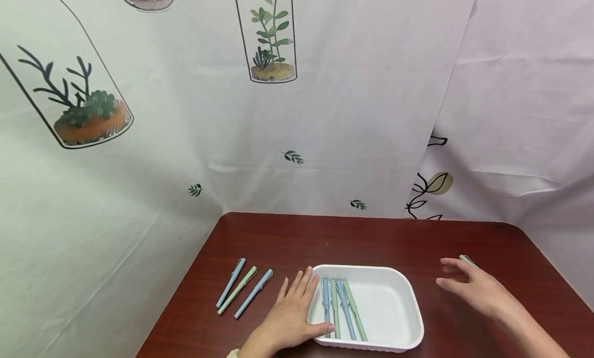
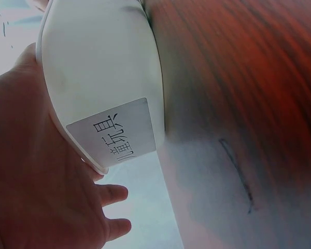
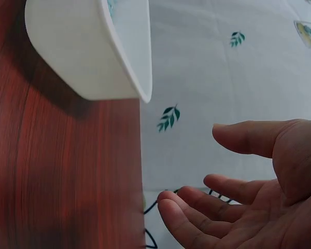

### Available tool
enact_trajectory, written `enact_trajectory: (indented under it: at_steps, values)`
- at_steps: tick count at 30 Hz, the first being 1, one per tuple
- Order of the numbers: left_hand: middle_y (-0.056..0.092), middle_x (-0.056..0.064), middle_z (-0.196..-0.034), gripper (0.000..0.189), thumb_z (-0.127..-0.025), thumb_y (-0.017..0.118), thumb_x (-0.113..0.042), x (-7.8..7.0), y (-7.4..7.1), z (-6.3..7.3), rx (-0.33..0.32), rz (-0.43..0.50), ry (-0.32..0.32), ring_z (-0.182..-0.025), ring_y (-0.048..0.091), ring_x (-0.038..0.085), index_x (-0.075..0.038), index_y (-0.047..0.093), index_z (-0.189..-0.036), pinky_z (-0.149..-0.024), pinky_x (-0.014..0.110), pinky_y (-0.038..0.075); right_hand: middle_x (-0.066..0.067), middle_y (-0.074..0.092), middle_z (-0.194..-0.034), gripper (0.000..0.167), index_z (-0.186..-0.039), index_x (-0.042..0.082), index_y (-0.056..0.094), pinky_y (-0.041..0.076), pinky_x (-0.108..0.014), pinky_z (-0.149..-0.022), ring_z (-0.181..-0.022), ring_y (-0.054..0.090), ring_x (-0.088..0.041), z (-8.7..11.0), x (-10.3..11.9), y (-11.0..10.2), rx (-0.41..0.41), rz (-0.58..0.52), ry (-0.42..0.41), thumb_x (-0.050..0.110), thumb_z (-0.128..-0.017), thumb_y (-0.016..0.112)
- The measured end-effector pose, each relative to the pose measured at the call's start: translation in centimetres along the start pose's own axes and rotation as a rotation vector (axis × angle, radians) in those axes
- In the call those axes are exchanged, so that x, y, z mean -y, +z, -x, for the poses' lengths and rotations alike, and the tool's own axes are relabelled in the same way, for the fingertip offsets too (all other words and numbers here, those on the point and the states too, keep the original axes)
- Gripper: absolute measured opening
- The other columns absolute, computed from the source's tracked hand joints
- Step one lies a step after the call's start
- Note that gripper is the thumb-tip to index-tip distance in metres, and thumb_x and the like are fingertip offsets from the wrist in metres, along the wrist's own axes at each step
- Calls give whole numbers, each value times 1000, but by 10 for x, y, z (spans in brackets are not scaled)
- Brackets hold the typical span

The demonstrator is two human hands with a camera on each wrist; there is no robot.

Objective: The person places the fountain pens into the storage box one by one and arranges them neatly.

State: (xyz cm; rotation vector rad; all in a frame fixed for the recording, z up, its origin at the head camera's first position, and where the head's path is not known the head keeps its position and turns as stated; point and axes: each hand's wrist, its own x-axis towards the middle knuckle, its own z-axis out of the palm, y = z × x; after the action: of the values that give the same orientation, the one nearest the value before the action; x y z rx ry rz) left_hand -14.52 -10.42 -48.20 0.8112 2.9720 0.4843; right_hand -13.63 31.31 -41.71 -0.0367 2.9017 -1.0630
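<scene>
My left hand (image 1: 291,316) rests on the left rim of a white plastic tray (image 1: 394,309), fingers straight and thumb reaching over its near corner. In the left wrist view, that hand (image 2: 52,171) lies along the rim beside a printed label (image 2: 114,132). Several light blue and light green pens (image 1: 345,309) lie side by side in the tray's left half. To the right of it, my right hand (image 1: 478,291) hovers with loosely bent fingers and a gap below the thumb. A pale green pen (image 1: 467,260) shows partly behind this hand; the rest is hidden.
On the dark red wooden table (image 1: 278,239), left of the tray, lie a blue pen (image 1: 231,283), a green pen (image 1: 237,291) and another blue pen (image 1: 253,293). A white cloth with plant prints (image 1: 325,141) hangs behind the table's back edge.
</scene>
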Motion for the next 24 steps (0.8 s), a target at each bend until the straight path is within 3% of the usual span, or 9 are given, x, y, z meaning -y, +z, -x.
enact_trajectory:
  at_steps: [2,8,13,20,24]
  values:
    - [20,11,-169,106,-84,58,-77,0,0,0,-4,-5,1,-154,21,34,-10,28,-161,-119,64,20,-31,54,-140,65,-144,0,49,47,-54,-92,-142,27,-57,-1,-4,-2,1,10,-2,41,-97,67]
    - [20,11,-168,105,-84,59,-77,-1,0,1,-14,-11,2,-154,22,34,-10,29,-160,-119,63,21,-40,31,-152,66,-143,-2,49,42,-60,-93,-136,33,-60,-5,-15,-8,-5,47,6,40,-96,67]
    - [21,12,-168,105,-84,60,-76,-2,0,2,-22,-14,9,-153,24,35,-9,29,-160,-118,64,21,-41,34,-149,66,-142,-4,50,44,-62,-90,-127,43,-59,-7,-23,-11,-14,72,7,41,-96,67]
    - [21,12,-168,106,-84,58,-77,-2,-1,4,-20,-9,12,-153,23,35,-9,29,-160,-118,64,22,-37,37,-150,67,-141,-8,49,49,-46,-85,-125,49,-57,-9,-34,-14,-6,54,16,39,-97,67]
    - [20,12,-168,106,-85,58,-77,-2,-1,4,-15,0,10,-154,22,34,-10,29,-160,-118,64,21,-37,40,-148,68,-143,-9,47,48,-50,-86,-125,49,-58,-10,-41,-15,-6,53,19,37,-97,67]
